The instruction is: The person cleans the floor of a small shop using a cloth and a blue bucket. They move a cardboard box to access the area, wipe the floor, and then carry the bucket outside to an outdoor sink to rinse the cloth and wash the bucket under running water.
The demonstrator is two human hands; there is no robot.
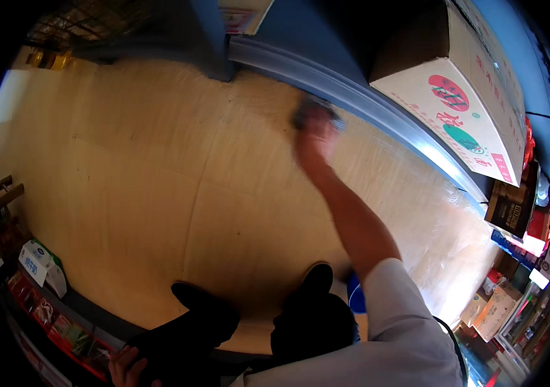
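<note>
My right hand (317,131) is pressed to the wood-look floor (159,159), close to a metal base strip (304,67). It is blurred and holds a dark grey cloth or rag (311,102), whose edges show around the fingers. My left hand (127,366) lies on my dark-trousered left knee at the lower left, fingers slightly bent, with nothing seen in it. Part of that hand is cut off by the frame's bottom edge.
A printed cardboard carton (449,106) overhangs the base strip. Behind my right arm stands a blue bucket-like container (356,292). A milk carton box (43,263) and red-edged shelf of packets (57,324) line the left; a dark upright (217,43) meets the floor ahead.
</note>
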